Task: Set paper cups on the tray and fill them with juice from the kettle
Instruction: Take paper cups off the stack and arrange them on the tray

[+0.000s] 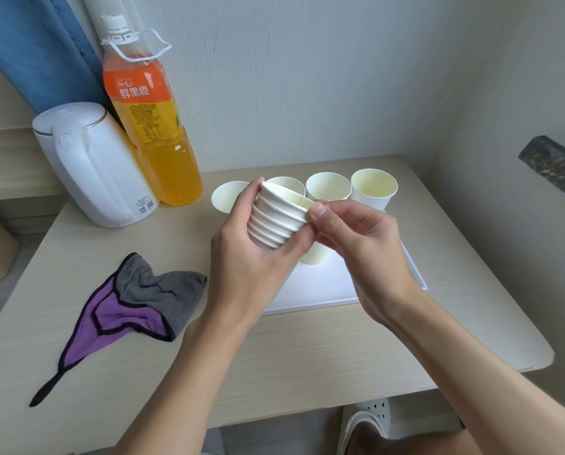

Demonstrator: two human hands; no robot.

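The left grip [248, 264] wraps a stack of paper cups [274, 221] while the right grip [363, 244] pinches its top rim, above the white tray [320, 287]; four cups [328, 188] stand beyond.

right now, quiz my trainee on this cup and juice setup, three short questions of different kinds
1. True or false: the white kettle stands on the tray.
2. Which hand wraps round the stack of paper cups? A left hand B right hand C neither
3. Fill in: the grey and purple cloth lies to the tray's ___ in the picture.
Key: 1 false, it stands on the table; 2 A, the right hand only pinches the top cup by its rim; 3 left.
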